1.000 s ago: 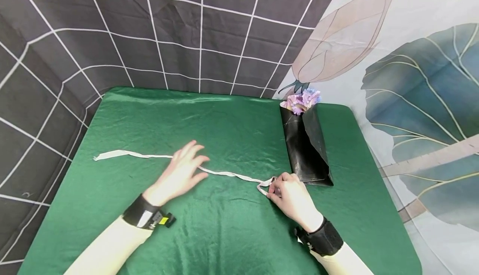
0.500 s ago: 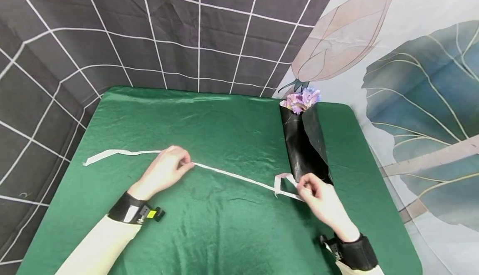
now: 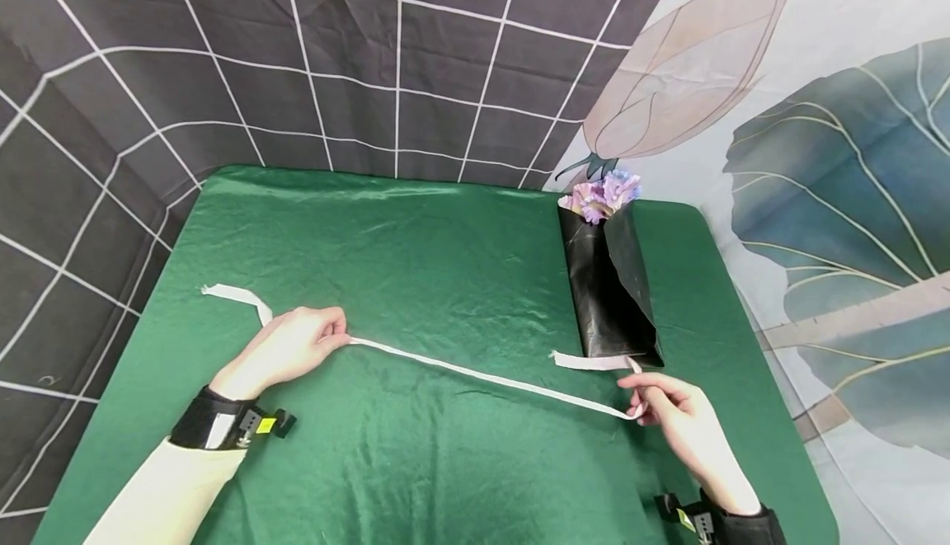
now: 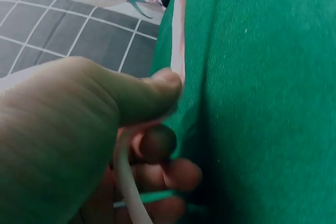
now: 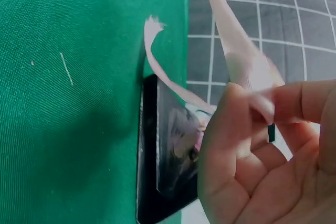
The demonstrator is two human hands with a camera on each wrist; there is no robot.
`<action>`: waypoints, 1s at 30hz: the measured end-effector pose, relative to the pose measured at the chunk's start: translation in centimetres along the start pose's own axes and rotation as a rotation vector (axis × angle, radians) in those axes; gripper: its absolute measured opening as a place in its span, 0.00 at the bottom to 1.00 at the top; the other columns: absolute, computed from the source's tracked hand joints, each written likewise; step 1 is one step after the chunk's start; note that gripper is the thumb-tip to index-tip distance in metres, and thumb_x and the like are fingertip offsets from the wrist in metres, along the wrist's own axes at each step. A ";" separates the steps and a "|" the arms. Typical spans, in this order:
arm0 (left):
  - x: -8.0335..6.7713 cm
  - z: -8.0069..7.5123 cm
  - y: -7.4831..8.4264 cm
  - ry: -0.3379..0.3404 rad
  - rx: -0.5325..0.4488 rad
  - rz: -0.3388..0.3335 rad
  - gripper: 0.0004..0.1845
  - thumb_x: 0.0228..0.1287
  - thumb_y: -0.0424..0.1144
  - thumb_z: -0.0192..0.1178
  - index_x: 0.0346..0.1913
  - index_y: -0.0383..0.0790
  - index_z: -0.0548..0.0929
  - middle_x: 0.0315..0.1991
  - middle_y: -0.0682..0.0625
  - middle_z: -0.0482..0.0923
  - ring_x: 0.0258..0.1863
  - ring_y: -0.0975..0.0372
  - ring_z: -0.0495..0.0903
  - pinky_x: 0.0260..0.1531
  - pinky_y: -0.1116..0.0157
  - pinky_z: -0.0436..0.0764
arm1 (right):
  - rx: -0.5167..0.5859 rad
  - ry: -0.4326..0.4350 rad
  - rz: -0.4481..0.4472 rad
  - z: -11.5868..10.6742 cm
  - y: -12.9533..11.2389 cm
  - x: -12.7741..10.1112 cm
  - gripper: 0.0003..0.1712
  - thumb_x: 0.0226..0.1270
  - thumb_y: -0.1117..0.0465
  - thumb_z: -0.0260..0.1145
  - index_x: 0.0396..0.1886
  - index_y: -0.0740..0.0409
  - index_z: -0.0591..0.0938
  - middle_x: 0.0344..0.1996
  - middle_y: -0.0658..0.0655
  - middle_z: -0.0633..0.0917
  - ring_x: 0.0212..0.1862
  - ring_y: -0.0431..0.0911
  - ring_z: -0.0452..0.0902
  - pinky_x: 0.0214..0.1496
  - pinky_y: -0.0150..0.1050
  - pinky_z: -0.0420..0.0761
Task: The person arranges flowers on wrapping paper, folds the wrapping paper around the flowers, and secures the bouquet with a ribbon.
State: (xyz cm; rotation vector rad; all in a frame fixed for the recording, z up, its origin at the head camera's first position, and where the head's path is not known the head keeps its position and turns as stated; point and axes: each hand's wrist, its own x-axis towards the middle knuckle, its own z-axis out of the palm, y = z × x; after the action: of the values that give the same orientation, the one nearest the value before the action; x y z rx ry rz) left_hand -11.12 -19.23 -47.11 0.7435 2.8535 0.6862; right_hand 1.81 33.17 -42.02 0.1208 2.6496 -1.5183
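A long pale ribbon [image 3: 482,378] is stretched tight above the green tablecloth [image 3: 416,240] between both hands. My left hand [image 3: 297,344] pinches it near its left end, and a short tail [image 3: 233,296] curls off to the left. My right hand [image 3: 656,403] pinches it near the right end, with the loose end [image 3: 586,360] lying by the foot of a black paper-wrapped bouquet [image 3: 610,293]. The left wrist view shows the thumb [image 4: 152,90] pressed over the ribbon [image 4: 178,40]. In the right wrist view the fingers [image 5: 262,129] pinch the ribbon [image 5: 231,40] in front of the bouquet [image 5: 168,145].
Purple and blue flowers [image 3: 603,193] stick out of the bouquet's far end at the table's back right. A dark grid-patterned cloth [image 3: 297,58] hangs behind and to the left, and a leaf-print cloth [image 3: 816,157] hangs on the right. The table edge [image 3: 772,413] runs close to my right hand.
Both hands have drawn apart, the left going left and the right going right and nearer, pulling the ribbon taut. The ribbon's loop near the bouquet has opened out.
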 end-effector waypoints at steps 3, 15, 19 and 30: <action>-0.1 -0.2 -0.4 0.009 0.016 -0.025 0.09 0.61 0.49 0.63 0.27 0.58 0.74 0.15 0.64 0.64 0.14 0.70 0.63 0.14 0.69 0.61 | -0.158 0.039 0.012 -0.6 0.2 -0.4 0.14 0.70 0.68 0.54 0.45 0.56 0.85 0.34 0.56 0.86 0.33 0.38 0.79 0.33 0.30 0.77; -0.5 -0.4 -1.1 0.036 0.014 -0.070 0.09 0.61 0.55 0.61 0.29 0.58 0.76 0.15 0.64 0.67 0.14 0.69 0.65 0.14 0.68 0.62 | -0.690 0.262 0.007 -3.9 1.6 -0.6 0.11 0.56 0.47 0.71 0.24 0.47 0.86 0.35 0.59 0.85 0.35 0.48 0.78 0.32 0.43 0.71; -0.7 -0.5 -1.3 0.036 0.004 -0.075 0.11 0.60 0.60 0.59 0.29 0.61 0.76 0.12 0.66 0.65 0.13 0.71 0.63 0.12 0.68 0.61 | -0.705 0.267 0.010 -4.8 2.6 0.0 0.16 0.59 0.48 0.69 0.25 0.56 0.88 0.43 0.66 0.81 0.46 0.60 0.73 0.48 0.56 0.65; -1.8 -2.3 -2.6 -0.009 0.023 -0.165 0.16 0.63 0.65 0.52 0.29 0.59 0.77 0.10 0.62 0.57 0.11 0.67 0.58 0.12 0.66 0.56 | -0.815 0.186 0.086 -6.4 4.5 2.0 0.21 0.61 0.43 0.66 0.24 0.56 0.87 0.40 0.72 0.82 0.55 0.65 0.68 0.56 0.61 0.62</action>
State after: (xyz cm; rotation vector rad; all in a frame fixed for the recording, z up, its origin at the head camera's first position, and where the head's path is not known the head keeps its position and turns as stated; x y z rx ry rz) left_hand -11.19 -23.00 -46.21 0.5050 2.8779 0.6256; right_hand 0.09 41.05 -42.89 0.3156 3.1138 -0.3305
